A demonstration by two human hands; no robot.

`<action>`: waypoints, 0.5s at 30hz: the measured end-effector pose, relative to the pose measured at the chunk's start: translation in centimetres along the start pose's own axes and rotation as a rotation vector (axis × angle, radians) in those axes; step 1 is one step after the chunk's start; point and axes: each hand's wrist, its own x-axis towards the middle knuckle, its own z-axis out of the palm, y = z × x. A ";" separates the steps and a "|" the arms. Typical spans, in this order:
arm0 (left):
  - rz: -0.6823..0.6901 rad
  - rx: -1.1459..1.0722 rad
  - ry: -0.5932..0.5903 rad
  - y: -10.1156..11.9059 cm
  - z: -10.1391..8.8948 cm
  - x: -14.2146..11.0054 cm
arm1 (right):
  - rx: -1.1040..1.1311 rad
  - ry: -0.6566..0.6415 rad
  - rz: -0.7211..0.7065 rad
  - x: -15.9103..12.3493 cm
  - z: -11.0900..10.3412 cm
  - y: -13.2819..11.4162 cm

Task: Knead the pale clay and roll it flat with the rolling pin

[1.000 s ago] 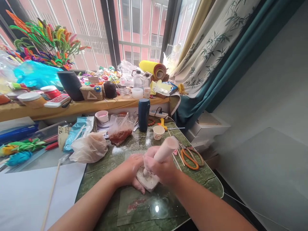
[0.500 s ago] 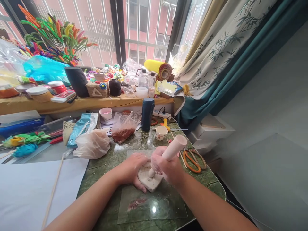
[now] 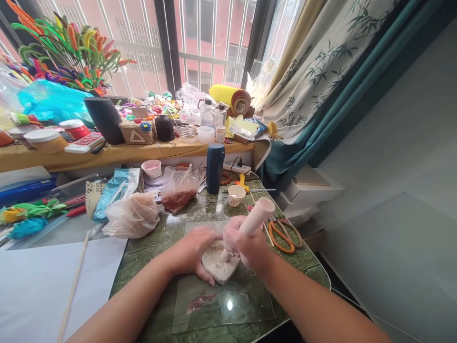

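A thick slab of pale clay [image 3: 217, 270] lies on a clear sheet [image 3: 250, 305] on the green table. My left hand [image 3: 200, 252] is spread around the slab's left side, fingers at its back edge and thumb along its front. In my right hand [image 3: 246, 243] is a pale rolling pin [image 3: 257, 216], held tilted, with its thick end up to the right. The pin's narrow lower end touches the clay's top, where dents and cracks show. Part of the pin is hidden inside my fist.
Right of my right hand lie orange-handled scissors [image 3: 282, 237] and thin sticks. Behind stand a paper cup [image 3: 236, 195], a dark blue bottle [image 3: 215, 169] and a bag of brown material [image 3: 180, 193]. At left are a crumpled plastic bag [image 3: 133, 216] and white paper [image 3: 43, 286].
The whole view has shifted slightly, so things appear a little further left. Both hands, the rolling pin and the clay keep nearly the same positions relative to each other.
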 end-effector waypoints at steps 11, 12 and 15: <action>-0.039 0.024 -0.016 0.2 0.0 0.0 | -0.102 -0.038 -0.064 0.5 -0.2 0.2; -0.037 0.021 -0.018 0.2 0.0 0.0 | -0.106 -0.040 -0.076 0.6 -0.3 0.4; -0.052 0.014 -0.021 0.5 -0.2 0.0 | -0.051 -0.034 -0.053 1.0 -0.5 0.8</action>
